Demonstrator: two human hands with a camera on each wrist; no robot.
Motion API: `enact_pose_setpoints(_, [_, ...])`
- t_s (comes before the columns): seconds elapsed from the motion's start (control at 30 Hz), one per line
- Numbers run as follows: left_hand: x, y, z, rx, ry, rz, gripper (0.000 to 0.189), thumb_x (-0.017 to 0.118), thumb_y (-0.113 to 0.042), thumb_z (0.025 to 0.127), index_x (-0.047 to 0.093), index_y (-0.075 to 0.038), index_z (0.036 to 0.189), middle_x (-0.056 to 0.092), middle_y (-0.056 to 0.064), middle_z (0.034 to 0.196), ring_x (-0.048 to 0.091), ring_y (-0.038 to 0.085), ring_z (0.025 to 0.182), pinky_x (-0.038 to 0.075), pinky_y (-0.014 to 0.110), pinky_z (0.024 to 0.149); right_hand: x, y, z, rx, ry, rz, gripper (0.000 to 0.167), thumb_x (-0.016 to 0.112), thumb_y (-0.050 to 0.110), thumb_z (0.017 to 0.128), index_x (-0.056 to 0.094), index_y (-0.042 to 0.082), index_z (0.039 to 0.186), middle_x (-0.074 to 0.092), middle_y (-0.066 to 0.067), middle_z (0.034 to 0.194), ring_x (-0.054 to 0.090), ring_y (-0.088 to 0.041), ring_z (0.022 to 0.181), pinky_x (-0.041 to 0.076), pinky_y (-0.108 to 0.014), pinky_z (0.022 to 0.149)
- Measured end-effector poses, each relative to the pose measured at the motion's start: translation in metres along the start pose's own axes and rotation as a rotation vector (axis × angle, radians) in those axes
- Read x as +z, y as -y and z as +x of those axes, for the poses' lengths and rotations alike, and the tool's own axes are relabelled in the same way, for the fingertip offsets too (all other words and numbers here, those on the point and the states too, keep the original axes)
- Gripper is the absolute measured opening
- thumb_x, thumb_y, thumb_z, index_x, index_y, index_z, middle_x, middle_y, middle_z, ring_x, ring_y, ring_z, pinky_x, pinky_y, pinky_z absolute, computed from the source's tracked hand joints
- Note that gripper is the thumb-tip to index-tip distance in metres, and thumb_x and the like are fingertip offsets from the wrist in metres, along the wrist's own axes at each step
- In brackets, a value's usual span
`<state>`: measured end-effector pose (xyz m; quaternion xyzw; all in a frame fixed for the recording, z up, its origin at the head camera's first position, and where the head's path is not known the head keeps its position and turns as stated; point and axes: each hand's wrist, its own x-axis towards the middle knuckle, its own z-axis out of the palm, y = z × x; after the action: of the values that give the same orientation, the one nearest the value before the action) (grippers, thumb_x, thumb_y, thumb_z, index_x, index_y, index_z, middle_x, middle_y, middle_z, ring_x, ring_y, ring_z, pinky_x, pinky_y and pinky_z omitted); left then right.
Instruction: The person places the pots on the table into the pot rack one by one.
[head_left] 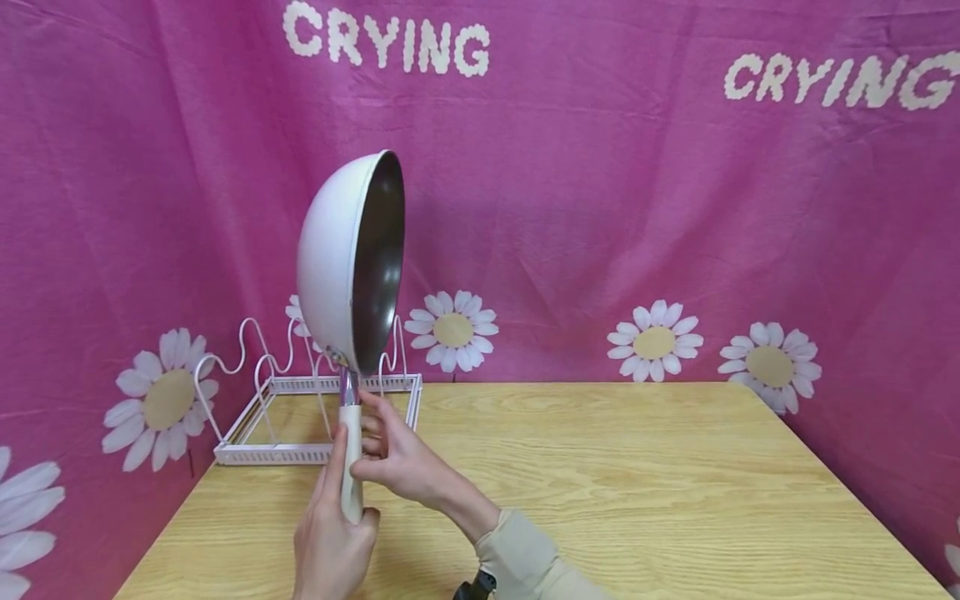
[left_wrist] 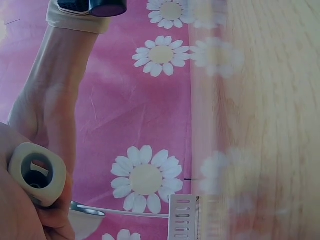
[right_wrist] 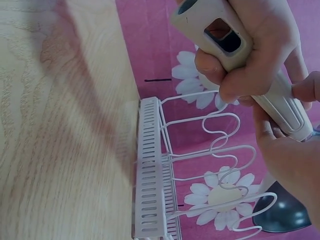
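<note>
A white wok (head_left: 330, 250) with a dark inside is held upright on its edge, handle downward, in front of and above a white wire rack (head_left: 281, 452). My left hand (head_left: 330, 546) grips the lower part of its cream handle (head_left: 350, 467). Higher up the same handle, my right hand (head_left: 405, 458) holds on with thumb and fingers. The right wrist view shows both hands round the handle (right_wrist: 285, 107), with part of the dark pan (right_wrist: 282, 210) beyond. In the left wrist view the hollow handle end (left_wrist: 37, 175) faces the camera.
The rack's curved wire dividers (right_wrist: 215, 155) stand up from a slotted base (right_wrist: 150, 175) at the table's back left. A wooden table (head_left: 637, 483) stretches to the right. Pink cloth (head_left: 562, 208) with white daisies hangs behind and at the sides.
</note>
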<state>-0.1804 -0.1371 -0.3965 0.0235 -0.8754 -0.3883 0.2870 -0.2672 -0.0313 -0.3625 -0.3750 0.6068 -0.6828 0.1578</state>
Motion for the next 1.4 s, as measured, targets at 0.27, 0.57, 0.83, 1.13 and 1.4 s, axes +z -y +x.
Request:
enact_pose_setpoints(0.27, [0.003,0.0,-0.003,-0.048,0.046,-0.009,0.106,0.065,0.005,0.068,0.021,-0.027,0.16,0.044,0.014,0.153,0.062,0.035,0.103,0.05,0.056,0.08,-0.001,-0.006,-0.003,0.02,-0.027,0.015,0.086,0.054,-0.011,0.082,0.016,0.009,0.156,0.047,-0.024,0.147,0.056,-0.029,0.128,0.054,-0.031,0.098])
enact_pose_setpoints(0.57, [0.005,-0.002,-0.005,-0.058,0.098,0.018,0.106,0.065,0.002,0.07,0.018,-0.025,0.16,0.039,0.012,0.158,0.062,0.034,0.103,0.051,0.055,0.078,-0.002,-0.011,-0.007,0.064,-0.059,0.032,0.085,0.055,-0.011,0.081,0.018,0.008,0.155,0.051,-0.022,0.144,0.056,-0.027,0.128,0.052,-0.033,0.101])
enact_pose_setpoints(0.83, [0.001,-0.005,-0.007,-0.081,0.137,0.045,0.106,0.065,0.001,0.071,0.014,-0.025,0.161,0.049,0.018,0.146,0.062,0.032,0.096,0.051,0.051,0.073,0.0,-0.013,-0.008,0.074,-0.052,0.042,0.085,0.054,-0.012,0.08,0.017,0.006,0.155,0.048,-0.024,0.146,0.053,-0.032,0.132,0.052,-0.033,0.102])
enact_pose_setpoints(1.13, [-0.008,-0.003,-0.017,-0.109,0.174,0.085,0.106,0.066,-0.001,0.069,0.018,-0.028,0.16,0.061,0.012,0.12,0.055,0.02,0.077,0.042,0.032,0.062,0.009,-0.016,-0.016,0.109,-0.038,0.086,0.084,0.055,-0.01,0.08,0.018,0.005,0.154,0.053,-0.025,0.139,0.059,-0.025,0.123,0.052,-0.032,0.1])
enact_pose_setpoints(1.4, [-0.006,0.002,-0.028,-0.07,0.159,0.118,0.104,0.068,0.0,0.067,0.025,-0.025,0.159,0.059,0.016,0.129,0.061,0.026,0.087,0.046,0.036,0.065,0.012,-0.022,-0.026,0.132,-0.06,0.121,0.081,0.055,-0.01,0.079,0.022,0.005,0.152,0.058,-0.019,0.134,0.063,-0.023,0.113,0.053,-0.03,0.096])
